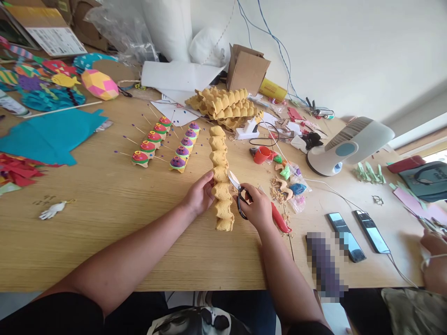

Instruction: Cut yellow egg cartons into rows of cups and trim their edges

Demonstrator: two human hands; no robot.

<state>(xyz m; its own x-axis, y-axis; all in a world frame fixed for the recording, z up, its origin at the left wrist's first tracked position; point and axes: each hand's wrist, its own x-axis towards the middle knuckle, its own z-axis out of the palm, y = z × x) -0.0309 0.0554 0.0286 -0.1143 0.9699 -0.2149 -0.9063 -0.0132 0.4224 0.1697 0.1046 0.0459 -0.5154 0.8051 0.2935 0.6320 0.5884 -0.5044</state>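
Note:
A long strip of yellow egg carton [220,195] is held upright over the table by my left hand [200,194], whose fingers are closed on its left edge near the middle. Black-handled scissors [240,197] are in my right hand [257,206], with fingers wrapped round the handles. The parted blades lie at the strip's right edge; whether they touch it I cannot tell. Left of the strip stand two painted egg-carton caterpillars, one red and green [153,136], one purple and yellow [185,148], with blue-tipped sticks poking out.
Behind lie stacked egg cartons [226,104] and a cardboard box [247,70]. A white fan [349,142], phones [345,236], a red cup [261,155] and clay scraps are on the right. Blue paper [52,132] covers the left side. Another person's hand [435,256] is at the right edge.

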